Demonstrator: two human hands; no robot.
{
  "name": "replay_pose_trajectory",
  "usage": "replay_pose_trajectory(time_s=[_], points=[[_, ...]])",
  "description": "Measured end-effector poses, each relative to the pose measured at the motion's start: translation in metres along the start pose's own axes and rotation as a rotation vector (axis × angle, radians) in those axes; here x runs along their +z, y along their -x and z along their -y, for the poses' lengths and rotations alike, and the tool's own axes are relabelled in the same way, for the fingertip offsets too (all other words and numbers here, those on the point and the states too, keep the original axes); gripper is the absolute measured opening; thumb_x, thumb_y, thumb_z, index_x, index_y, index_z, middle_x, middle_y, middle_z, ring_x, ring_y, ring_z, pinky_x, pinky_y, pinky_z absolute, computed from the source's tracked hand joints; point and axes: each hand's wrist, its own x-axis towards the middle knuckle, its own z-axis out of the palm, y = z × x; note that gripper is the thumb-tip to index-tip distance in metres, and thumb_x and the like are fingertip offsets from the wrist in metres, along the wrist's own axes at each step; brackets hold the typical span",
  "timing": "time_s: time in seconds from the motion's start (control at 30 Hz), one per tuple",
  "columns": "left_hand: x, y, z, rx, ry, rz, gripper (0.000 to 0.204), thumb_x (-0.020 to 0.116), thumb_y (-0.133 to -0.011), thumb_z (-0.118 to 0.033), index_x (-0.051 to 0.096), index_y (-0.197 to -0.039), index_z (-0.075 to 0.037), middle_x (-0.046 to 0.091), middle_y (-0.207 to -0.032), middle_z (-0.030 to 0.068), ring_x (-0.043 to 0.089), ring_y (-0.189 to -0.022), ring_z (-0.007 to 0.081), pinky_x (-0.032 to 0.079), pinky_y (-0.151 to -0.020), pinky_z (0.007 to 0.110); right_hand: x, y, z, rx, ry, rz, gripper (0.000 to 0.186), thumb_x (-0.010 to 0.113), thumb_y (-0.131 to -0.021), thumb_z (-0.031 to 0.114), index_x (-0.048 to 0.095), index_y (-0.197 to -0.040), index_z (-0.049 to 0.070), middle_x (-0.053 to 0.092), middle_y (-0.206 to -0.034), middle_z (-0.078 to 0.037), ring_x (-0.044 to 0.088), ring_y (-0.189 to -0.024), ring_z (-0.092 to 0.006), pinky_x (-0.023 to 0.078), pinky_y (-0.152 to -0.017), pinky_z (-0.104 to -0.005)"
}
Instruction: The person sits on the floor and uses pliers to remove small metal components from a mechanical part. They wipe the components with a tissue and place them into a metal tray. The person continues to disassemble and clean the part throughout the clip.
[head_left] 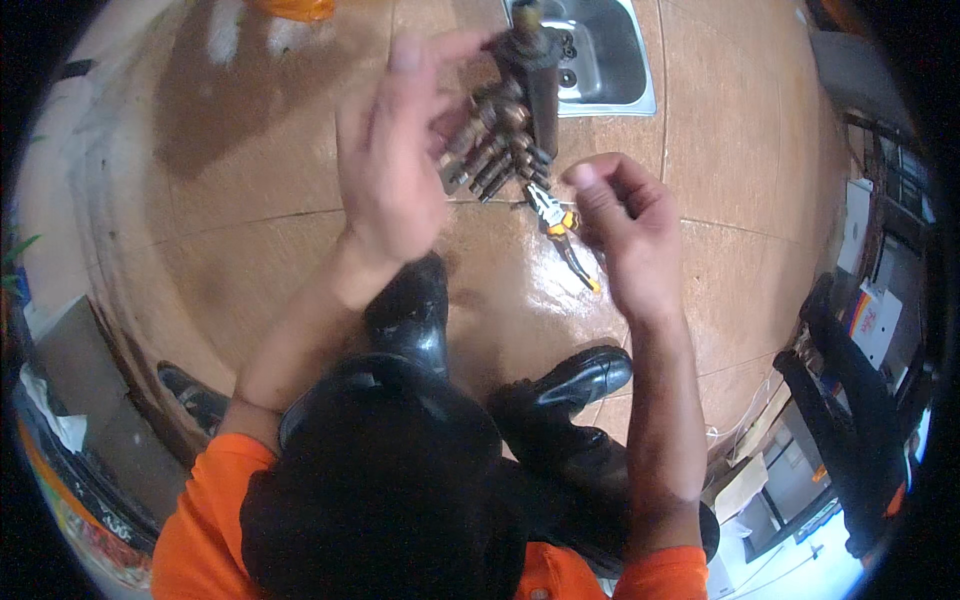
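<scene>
My left hand (395, 165) is smeared by motion, its fingers stretched out and apart beside a dark, worn metal assembly (543, 105). That assembly has a thick upright cylinder and rows of short, stepped brown metal rods (490, 150) fanning toward me. Some fingertips overlap the rods, and I cannot tell whether they touch. To the right, my right hand (632, 215) is closed, thumb against the curled fingers; whatever may be in it is hidden. Between the rods and this hand, pliers (562, 232) with yellow and black handles lie on the floor, jaws toward the rods.
Behind the assembly sits a steel basin (608, 60) with dark rings (568, 75) inside. My black boots (570, 385) stand on the brown tiled floor (250, 215). Another person's dark-clad legs (850, 400) are at the right, near boxes. An orange object (300, 8) shows at the top edge.
</scene>
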Motion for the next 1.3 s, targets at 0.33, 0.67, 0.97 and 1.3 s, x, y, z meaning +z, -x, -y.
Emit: replay_pose_trajectory(time_s=[0.33, 0.67, 0.97, 1.3], points=[[-0.023, -0.027, 0.02, -0.362, 0.523, -0.091, 0.047, 0.041, -0.102, -0.041, 0.059, -0.116, 0.0, 0.029, -0.055, -0.0082, 0.024, -0.048, 0.0063, 0.024, -0.046, 0.022, -0.057, 0.002, -0.178, -0.261, 1.315, 0.116, 0.058, 0.078, -0.075, 0.03, 0.048, -0.118, 0.005, 0.049, -0.117, -0.02, 0.057, -0.105, -0.04, 0.054, -0.079, -0.048], [0.001, -0.023, -0.001, -0.249, 0.483, -0.365, 0.049, 0.041, -0.102, -0.04, 0.058, -0.119, 0.003, 0.057, -0.074, 0.0038, 0.041, -0.053, 0.0093, 0.04, -0.053, 0.025, -0.082, 0.038, -0.088, 0.354, 0.256, 0.388, 0.035, 0.057, -0.068, 0.001, 0.055, -0.102, 0.004, 0.063, -0.089, -0.01, 0.065, -0.079, -0.0264, 0.052, -0.071, -0.0439], [-0.026, -0.022, 0.02, -0.145, 0.677, -0.032, 0.068, 0.038, -0.101, -0.053, 0.059, -0.116, 0.01, 0.069, -0.103, 0.0217, 0.069, -0.095, 0.0302, 0.057, -0.083, 0.039, -0.074, 0.1, -0.015, 0.551, -0.615, 0.713, 0.041, 0.05, -0.064, -0.016, 0.056, -0.101, -0.001, 0.059, -0.117, -0.026, 0.062, -0.111, -0.0433, 0.049, -0.097, -0.0579], [-0.042, -0.004, 0.015, 0.093, 0.215, 0.086, 0.091, 0.023, -0.096, -0.071, 0.05, -0.131, 0.008, 0.066, -0.114, 0.0216, 0.066, -0.102, 0.0254, 0.053, -0.089, 0.036, -0.049, 0.093, 0.019, 0.515, -0.45, 0.686, 0.042, 0.048, -0.062, -0.017, 0.059, -0.1, -0.002, 0.058, -0.118, -0.025, 0.061, -0.111, -0.0382, 0.052, -0.095, -0.0548]])
